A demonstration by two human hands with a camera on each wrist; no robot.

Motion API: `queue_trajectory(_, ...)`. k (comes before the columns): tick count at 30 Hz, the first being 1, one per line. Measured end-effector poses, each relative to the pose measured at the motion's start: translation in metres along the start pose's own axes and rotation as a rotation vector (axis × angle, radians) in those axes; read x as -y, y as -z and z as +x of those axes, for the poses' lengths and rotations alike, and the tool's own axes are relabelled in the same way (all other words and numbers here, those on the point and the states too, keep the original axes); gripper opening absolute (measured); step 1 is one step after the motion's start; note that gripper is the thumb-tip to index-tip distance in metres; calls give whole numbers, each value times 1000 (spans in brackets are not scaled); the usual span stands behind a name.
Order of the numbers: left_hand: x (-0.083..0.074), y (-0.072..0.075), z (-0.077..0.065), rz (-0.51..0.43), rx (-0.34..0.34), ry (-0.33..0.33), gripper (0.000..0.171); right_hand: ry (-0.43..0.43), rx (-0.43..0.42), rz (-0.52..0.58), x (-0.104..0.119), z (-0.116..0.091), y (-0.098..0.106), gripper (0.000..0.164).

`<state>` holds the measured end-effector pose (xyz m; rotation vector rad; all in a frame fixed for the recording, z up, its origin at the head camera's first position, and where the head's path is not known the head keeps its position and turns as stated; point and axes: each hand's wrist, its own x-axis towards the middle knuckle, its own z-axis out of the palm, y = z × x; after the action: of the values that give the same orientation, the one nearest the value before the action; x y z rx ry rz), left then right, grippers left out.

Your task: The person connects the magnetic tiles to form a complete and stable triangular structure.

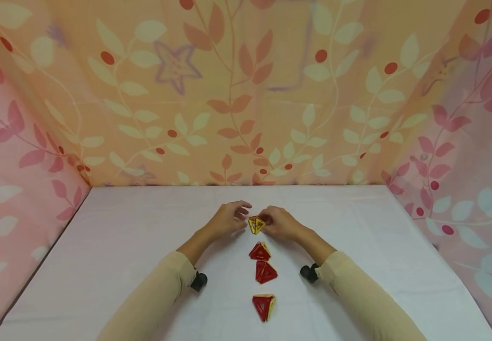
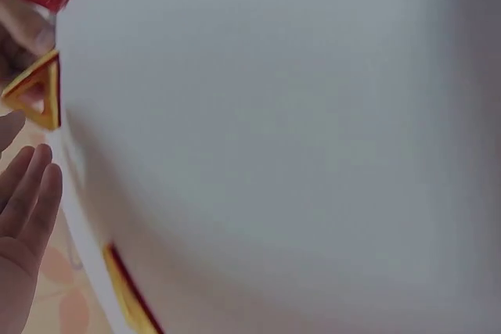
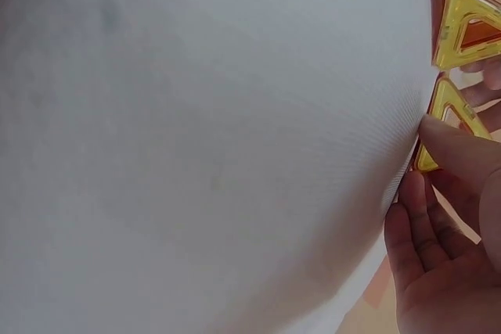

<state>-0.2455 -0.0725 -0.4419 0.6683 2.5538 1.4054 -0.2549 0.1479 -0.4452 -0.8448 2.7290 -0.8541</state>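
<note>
Near the back of the table, my right hand (image 1: 281,221) pinches a small pyramid of yellow and red triangular magnetic tiles (image 1: 256,225). In the right wrist view, the thumb of my right hand (image 3: 462,217) lies against the yellow face of that pyramid (image 3: 446,107). My left hand (image 1: 230,220) is just to the pyramid's left, its fingers extended and loosely bent with nothing in them. The left wrist view shows the fingers of my left hand (image 2: 31,209) apart from the pyramid (image 2: 52,91).
Towards me, more tile pyramids stand in a rough line: a red and yellow pyramid (image 1: 260,251), a red pyramid (image 1: 266,272) close to it, and a separate nearer pyramid (image 1: 264,305). The white-covered table (image 1: 135,246) meets patterned cloth (image 1: 237,118) at the back and sides.
</note>
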Motion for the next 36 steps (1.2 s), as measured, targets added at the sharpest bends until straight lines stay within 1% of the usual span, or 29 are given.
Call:
queue_trajectory(2,1,7,-3,-2,-13,-5,47,-13,-1,-2,1,0,0,27)
queue_trajectory(4,3,14,-7,-1,-22,6,47,-22,0,-5,1,0,0,27)
queue_trajectory(7,8,26,-16,29,-34,20,48,-31,1,-9,1,0,-1,28)
queue_trajectory(13,25,47,-32,97,-58,19,46,-45,-3,-15,0,1,-1,28)
queue_trajectory(19,40,62,-48,104,-63,33,48,-61,2,-17,1,2,-2,29)
queue_trajectory(22,45,67,-57,116,-56,39,51,-57,2,-19,1,2,-3,29)
queue_trajectory(24,47,70,-61,123,-51,55,54,-53,3,-23,1,2,-3,29)
queue_trajectory(28,50,73,-68,141,-25,70,60,-57,3,-27,1,2,-4,29)
queue_trajectory(31,51,74,-71,146,-7,68,61,-64,-4,-34,1,2,-5,29)
queue_trajectory(36,52,71,-71,169,-19,64,59,-59,-14,-33,1,1,-4,30)
